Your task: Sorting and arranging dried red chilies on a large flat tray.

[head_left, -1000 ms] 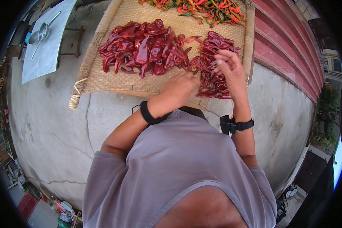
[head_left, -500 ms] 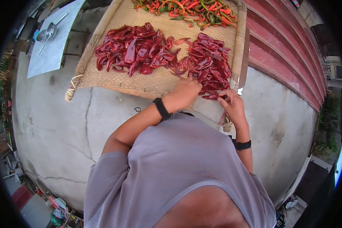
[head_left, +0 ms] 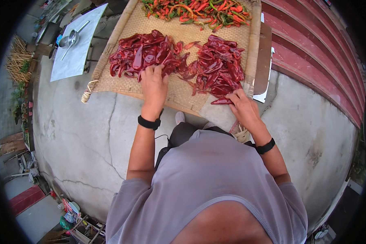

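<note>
Dark red, glossy dried chili peppers lie in two heaps on a woven tray. My left hand (head_left: 153, 89) reaches to the near edge of the left heap (head_left: 137, 55), fingers stretched out and touching the peppers, the tips partly lost among them. At the near right corner my right hand (head_left: 245, 109) pinches a single red chili pepper (head_left: 221, 101) by its end, just below the right heap (head_left: 219, 67). The woven tray (head_left: 183, 95) shows its bare weave between and in front of the heaps.
Thin red, orange and green chilies (head_left: 199, 12) cover the tray's far end. Red steps (head_left: 313, 53) rise at the right. A pale table (head_left: 75, 61) at the far left bears a metal ladle and bowl (head_left: 72, 38). Cracked concrete floor (head_left: 85, 134) spreads below.
My left hand has gone left from the right heap to the left heap's near edge. My right hand stays near the tray's corner, at the same pepper. The view has shifted slightly.
</note>
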Tool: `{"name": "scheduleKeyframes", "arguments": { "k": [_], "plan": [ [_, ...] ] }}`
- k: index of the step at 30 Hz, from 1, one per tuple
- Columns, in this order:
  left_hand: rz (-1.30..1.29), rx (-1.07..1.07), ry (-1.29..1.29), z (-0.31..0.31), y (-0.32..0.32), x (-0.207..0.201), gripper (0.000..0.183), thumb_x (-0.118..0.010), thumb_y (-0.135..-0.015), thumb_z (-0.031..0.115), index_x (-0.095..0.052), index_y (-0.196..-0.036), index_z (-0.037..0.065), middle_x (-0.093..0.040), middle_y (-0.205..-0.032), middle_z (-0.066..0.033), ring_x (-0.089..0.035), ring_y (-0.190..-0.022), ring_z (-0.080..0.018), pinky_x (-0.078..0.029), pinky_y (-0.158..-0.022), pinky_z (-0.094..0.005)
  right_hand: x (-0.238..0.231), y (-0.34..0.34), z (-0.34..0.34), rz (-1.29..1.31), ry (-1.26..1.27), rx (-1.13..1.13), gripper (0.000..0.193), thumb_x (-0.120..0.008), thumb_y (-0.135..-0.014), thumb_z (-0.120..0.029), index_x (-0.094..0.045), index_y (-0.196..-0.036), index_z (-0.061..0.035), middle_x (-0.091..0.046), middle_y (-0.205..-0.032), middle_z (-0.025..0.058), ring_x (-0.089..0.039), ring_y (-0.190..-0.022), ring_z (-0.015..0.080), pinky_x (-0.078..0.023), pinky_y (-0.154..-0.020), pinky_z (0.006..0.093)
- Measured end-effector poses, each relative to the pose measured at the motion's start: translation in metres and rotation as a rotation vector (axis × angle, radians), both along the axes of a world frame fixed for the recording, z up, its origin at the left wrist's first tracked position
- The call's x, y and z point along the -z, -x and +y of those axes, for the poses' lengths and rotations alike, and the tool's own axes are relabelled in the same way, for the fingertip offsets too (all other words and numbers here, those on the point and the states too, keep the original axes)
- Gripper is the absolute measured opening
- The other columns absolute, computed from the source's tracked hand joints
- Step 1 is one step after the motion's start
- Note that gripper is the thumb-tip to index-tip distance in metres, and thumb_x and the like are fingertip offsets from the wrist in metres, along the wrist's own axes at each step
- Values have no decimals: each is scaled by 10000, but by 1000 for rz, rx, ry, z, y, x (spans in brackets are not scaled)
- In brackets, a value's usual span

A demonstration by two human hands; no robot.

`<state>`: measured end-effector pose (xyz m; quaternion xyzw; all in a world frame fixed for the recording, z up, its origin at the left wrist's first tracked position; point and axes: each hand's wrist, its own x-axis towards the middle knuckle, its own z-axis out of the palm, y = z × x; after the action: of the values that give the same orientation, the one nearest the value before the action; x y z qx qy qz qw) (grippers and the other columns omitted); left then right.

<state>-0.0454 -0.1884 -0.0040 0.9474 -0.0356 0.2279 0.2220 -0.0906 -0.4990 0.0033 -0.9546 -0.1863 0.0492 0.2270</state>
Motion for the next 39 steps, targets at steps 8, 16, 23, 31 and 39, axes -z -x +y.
{"name": "scheduleKeyframes", "arguments": {
  "k": [8,16,23,31,39],
  "plan": [
    [288,519,267,-85,56,5,322,-676,-826,74,-631,-1140,18,-612,-1061,-161,-578,-1026,-368,-486,-893,-444,15,-10,-12,-176,-37,-95,211,-660,-859,-139,-655,-1070,-128,-625,-1033,55,-657,-858,305,-534,-730,423],
    [369,467,242,-98,53,9,320,-677,-879,132,-643,-1180,26,-658,-1072,-162,-616,-1030,-369,-508,-881,-425,-6,-5,-1,-83,-236,-120,218,-681,-875,-171,-653,-1085,-121,-643,-1057,62,-657,-903,310,-535,-758,402],
    [108,56,229,-27,23,-3,243,-644,-902,130,-659,-1105,-3,-680,-1011,-213,-632,-950,-390,-505,-819,-464,-2,-14,8,-75,-58,158,244,-671,-893,-170,-660,-1133,-125,-680,-953,95,-681,-832,291,-534,-725,376],
    [-15,-87,-6,17,12,9,384,-726,-799,63,-636,-1172,36,-605,-1082,-163,-547,-961,-369,-466,-852,-435,13,-21,30,-11,103,202,234,-659,-893,-206,-663,-1112,-123,-706,-978,113,-683,-830,320,-530,-723,413],
    [280,466,538,-37,26,-10,343,-690,-861,111,-624,-1193,59,-602,-1096,-161,-613,-912,-334,-503,-789,-425,-10,-18,61,-157,-274,149,187,-684,-883,-174,-644,-1041,-82,-680,-976,103,-672,-820,289,-527,-740,378]
  ]
}}
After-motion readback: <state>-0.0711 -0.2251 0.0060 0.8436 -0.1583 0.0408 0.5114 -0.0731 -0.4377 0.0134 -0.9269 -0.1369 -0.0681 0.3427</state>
